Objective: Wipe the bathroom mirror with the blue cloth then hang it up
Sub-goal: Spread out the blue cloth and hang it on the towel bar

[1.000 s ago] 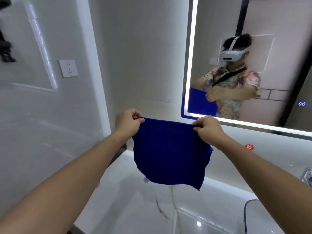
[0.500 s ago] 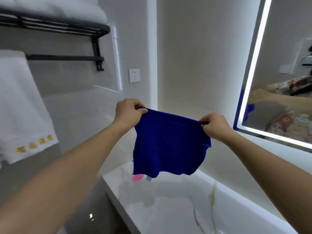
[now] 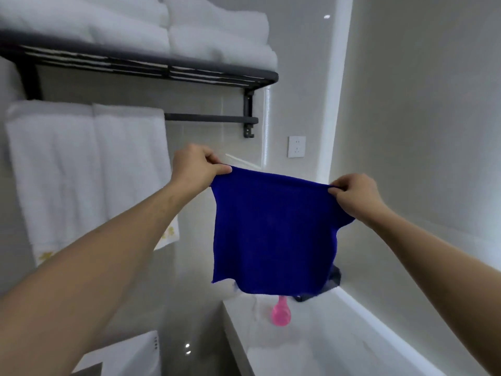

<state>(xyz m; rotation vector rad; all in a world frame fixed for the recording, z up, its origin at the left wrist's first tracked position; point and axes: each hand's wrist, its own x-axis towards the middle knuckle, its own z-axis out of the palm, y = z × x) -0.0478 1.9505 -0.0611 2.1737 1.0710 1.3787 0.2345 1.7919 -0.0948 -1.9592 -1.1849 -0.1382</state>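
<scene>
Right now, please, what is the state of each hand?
Left hand: closed, pinching the top left corner of the blue cloth.
Right hand: closed, pinching the top right corner of the same cloth.

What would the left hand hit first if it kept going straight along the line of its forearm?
Probably the bare right stretch of the black metal towel bar. The left hand, pinching a top corner of the blue cloth, points up toward it, with nothing between. The hanging white towels lie further left. Depth is unclear.
</scene>
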